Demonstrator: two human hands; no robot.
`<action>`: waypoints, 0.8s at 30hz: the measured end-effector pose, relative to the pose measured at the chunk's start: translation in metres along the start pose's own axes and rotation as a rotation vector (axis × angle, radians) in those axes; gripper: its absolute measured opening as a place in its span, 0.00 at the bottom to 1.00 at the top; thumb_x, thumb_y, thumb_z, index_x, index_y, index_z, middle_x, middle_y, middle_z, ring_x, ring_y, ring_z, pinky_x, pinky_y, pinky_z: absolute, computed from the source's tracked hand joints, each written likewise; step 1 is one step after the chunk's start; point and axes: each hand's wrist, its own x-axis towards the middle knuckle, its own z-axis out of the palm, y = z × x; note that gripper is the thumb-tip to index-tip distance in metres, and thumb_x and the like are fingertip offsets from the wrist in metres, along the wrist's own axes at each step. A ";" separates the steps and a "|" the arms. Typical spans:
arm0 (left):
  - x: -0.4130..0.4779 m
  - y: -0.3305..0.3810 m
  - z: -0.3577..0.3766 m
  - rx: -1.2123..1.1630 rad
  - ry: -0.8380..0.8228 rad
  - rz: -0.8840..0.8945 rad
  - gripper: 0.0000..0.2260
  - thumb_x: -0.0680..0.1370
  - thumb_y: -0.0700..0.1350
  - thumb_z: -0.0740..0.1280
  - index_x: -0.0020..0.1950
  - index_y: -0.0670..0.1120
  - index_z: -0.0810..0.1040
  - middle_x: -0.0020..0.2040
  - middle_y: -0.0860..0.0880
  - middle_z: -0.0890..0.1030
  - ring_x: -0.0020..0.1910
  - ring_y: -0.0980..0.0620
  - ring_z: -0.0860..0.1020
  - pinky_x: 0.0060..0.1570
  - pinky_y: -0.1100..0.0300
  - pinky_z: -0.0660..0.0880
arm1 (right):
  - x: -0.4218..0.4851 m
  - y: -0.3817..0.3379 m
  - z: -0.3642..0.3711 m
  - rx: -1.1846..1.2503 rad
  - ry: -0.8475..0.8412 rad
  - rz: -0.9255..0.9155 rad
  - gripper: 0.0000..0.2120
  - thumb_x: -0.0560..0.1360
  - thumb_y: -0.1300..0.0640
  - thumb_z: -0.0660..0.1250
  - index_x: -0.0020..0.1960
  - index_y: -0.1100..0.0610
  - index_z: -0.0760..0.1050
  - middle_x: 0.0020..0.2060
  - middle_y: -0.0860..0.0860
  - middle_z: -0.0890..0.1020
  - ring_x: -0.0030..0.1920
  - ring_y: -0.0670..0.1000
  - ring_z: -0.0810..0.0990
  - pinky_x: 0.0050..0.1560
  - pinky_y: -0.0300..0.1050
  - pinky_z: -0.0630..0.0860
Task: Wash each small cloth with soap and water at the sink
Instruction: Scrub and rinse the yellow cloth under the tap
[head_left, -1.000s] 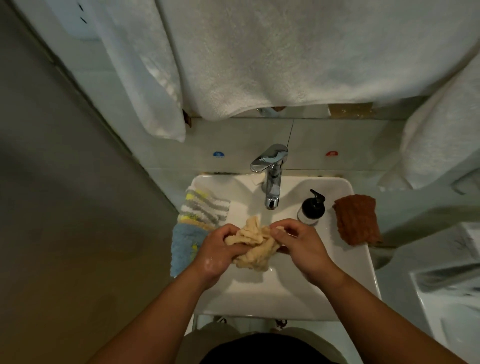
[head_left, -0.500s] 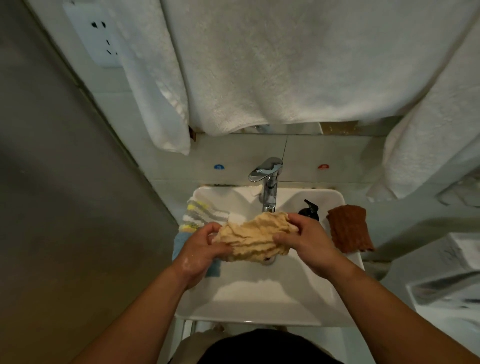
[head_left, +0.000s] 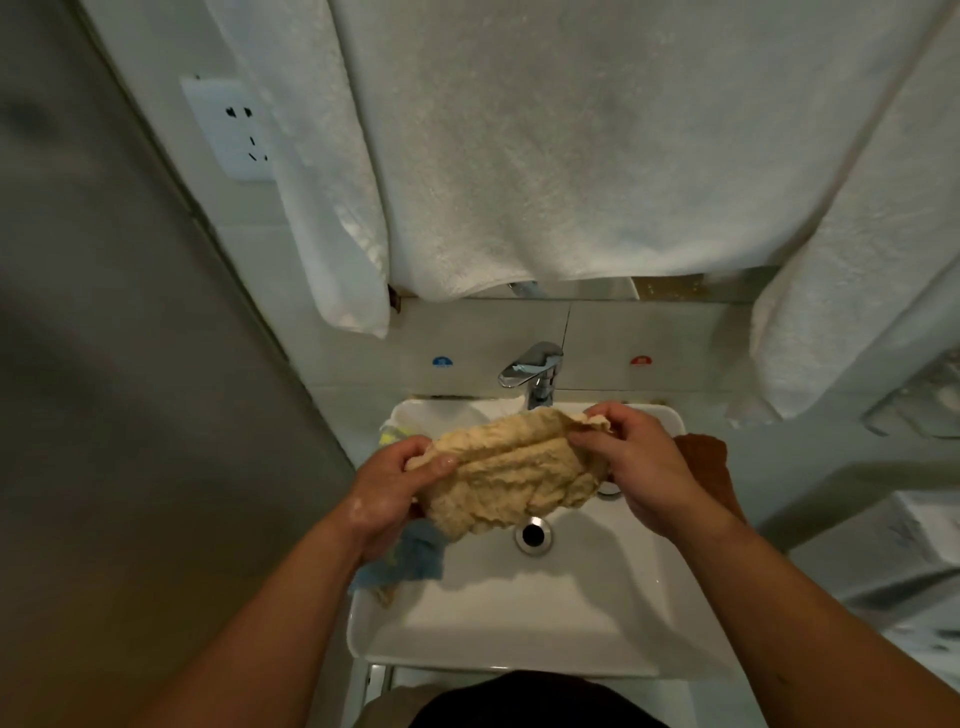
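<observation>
— fingers (head_left: 441, 461) of my left hand (head_left: 387, 493) are curled round the left end of the tan cloth (head_left: 514, 467), thumb on top. my right hand (head_left: 644, 467) pinches the far upper corner the same way.
— where is it sitting?
— in the air, stretched between both hands over the sink (head_left: 519, 629), just in front of the tap (head_left: 535, 369) and above the drain (head_left: 532, 534). it isn't touching the basin.
— how will it handle?
— soft, floppy, with a nubbly pile. my guess is that it's wet, so heavier than it looks, and a bit slippery if soapy. the middle sags. i'd grip bunched edges rather than one thin corner, and hold it over the basin for drips.
— the others?
— a blue cloth (head_left: 415, 558) on the left rim under my wrist, a brown cloth (head_left: 711, 457) on the right rim. i can't tell whether water is running.
</observation>
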 end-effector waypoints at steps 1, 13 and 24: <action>0.000 0.003 -0.003 -0.005 0.019 0.022 0.18 0.67 0.50 0.80 0.48 0.42 0.78 0.42 0.45 0.80 0.44 0.45 0.79 0.40 0.52 0.79 | 0.001 -0.003 -0.004 -0.007 0.005 0.001 0.03 0.75 0.63 0.72 0.46 0.57 0.79 0.37 0.50 0.84 0.40 0.50 0.83 0.38 0.45 0.78; 0.002 0.050 -0.021 -0.059 0.135 0.205 0.03 0.79 0.41 0.68 0.47 0.43 0.78 0.40 0.46 0.80 0.41 0.48 0.77 0.38 0.58 0.79 | 0.010 -0.041 -0.041 -0.052 -0.086 -0.055 0.05 0.77 0.57 0.69 0.50 0.56 0.83 0.47 0.54 0.86 0.50 0.55 0.85 0.53 0.50 0.81; -0.004 0.071 0.029 0.577 0.667 0.713 0.05 0.84 0.45 0.62 0.51 0.45 0.72 0.34 0.53 0.74 0.34 0.67 0.75 0.32 0.70 0.67 | 0.012 -0.040 -0.004 -0.543 0.529 -0.439 0.10 0.85 0.51 0.56 0.50 0.53 0.72 0.37 0.45 0.76 0.38 0.45 0.75 0.39 0.47 0.68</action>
